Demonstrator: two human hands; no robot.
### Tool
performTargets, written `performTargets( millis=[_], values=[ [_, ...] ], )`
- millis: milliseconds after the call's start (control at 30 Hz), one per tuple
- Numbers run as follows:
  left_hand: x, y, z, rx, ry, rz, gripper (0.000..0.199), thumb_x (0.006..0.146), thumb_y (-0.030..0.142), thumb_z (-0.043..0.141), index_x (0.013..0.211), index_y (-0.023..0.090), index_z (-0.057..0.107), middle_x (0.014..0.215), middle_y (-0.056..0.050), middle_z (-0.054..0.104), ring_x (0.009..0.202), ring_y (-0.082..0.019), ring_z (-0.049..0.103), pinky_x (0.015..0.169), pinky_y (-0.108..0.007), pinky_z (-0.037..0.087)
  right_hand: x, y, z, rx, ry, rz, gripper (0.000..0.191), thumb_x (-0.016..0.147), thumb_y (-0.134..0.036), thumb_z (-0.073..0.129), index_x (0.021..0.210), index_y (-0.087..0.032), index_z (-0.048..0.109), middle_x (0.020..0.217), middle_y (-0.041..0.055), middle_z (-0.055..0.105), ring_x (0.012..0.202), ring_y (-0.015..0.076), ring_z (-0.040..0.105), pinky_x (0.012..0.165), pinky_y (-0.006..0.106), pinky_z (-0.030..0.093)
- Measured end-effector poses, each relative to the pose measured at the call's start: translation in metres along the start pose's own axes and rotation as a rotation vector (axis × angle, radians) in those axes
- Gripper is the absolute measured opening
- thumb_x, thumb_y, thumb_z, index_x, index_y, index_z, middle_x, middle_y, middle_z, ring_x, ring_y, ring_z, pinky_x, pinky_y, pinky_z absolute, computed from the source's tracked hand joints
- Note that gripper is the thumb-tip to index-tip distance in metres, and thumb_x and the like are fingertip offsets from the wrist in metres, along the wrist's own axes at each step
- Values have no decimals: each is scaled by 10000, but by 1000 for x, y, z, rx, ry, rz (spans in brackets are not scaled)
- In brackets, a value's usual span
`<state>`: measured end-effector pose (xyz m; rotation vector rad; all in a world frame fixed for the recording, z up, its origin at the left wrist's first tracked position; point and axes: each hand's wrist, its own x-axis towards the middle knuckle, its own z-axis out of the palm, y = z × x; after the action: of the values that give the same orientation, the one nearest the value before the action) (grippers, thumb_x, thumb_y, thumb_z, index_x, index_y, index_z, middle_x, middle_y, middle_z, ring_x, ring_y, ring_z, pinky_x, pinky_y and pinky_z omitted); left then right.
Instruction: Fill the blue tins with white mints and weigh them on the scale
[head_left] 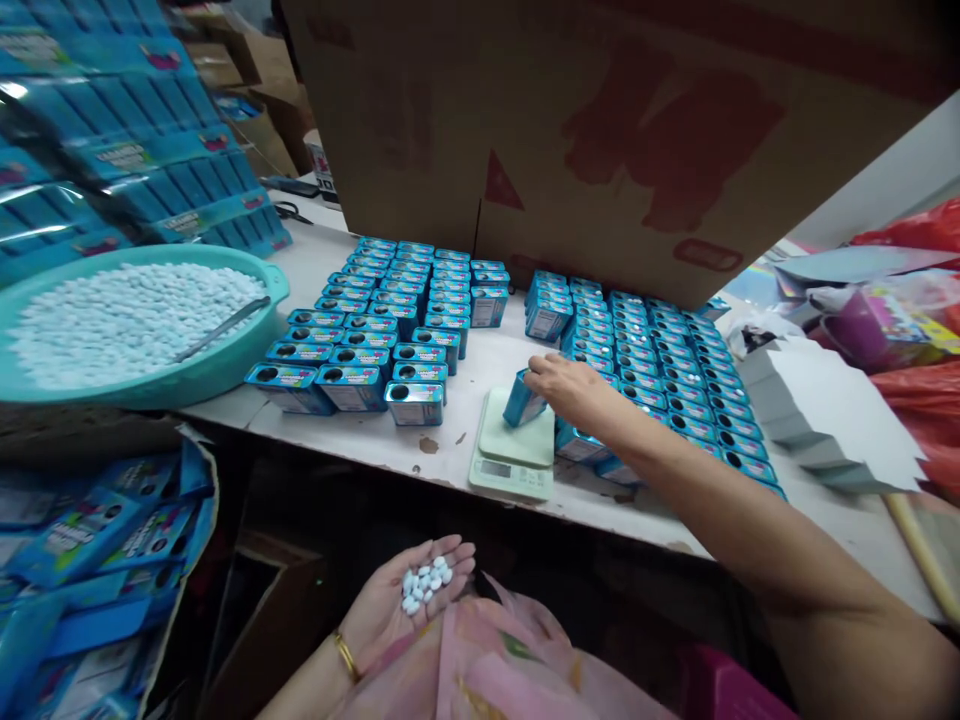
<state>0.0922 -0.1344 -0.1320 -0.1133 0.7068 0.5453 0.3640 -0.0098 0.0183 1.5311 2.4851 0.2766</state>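
Observation:
My left hand (420, 590) is palm up and slightly cupped below the table edge, holding a small heap of white tablets (426, 582). My right hand (559, 382) grips a small blue tin (521, 400) from above; it is tilted on the pan of a pale green digital scale (517, 478). Whether the tin's weight rests on the scale I cannot tell. Rows of upright blue tins (352, 385) with dark round holes on top stand left of the scale. More tins (660, 375) fill the table on the right, partly behind my right arm.
At left, a turquoise basin (142, 390) holds many white tablets and a metal utensil (225, 328). Stacked blue display packs (150, 150) rise behind it. A large cardboard box (525, 130) borders the back. Below left sits a carton of blue packaging (97, 540). Folded white card (840, 410) lies right.

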Motion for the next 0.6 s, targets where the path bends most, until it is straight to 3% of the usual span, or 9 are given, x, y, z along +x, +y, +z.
performTargets(
  millis=[200,367,600],
  values=[
    [0,-4,0,46,-48,5,320,814,153,468,1095,21,545,1182,-193,530,1172,-279,385,974,-370,360,-21,-26,5,111,45,4,211,770,-29,442,776,-172,596,837,76,561,755,165,494,513,247,309],
    [1,-4,-2,70,-48,3,322,817,162,468,1096,24,550,1186,-192,527,1173,-281,386,978,-372,353,-21,-11,17,340,62,-89,203,777,-63,451,758,-173,620,819,35,573,747,123,521,602,205,352],
    [1,-3,3,91,-54,6,317,827,165,454,1093,22,549,1182,-188,532,1175,-275,390,992,-368,333,-15,1,27,611,240,-106,225,772,-108,491,937,-181,625,914,29,613,803,117,569,713,200,408]
  ],
)
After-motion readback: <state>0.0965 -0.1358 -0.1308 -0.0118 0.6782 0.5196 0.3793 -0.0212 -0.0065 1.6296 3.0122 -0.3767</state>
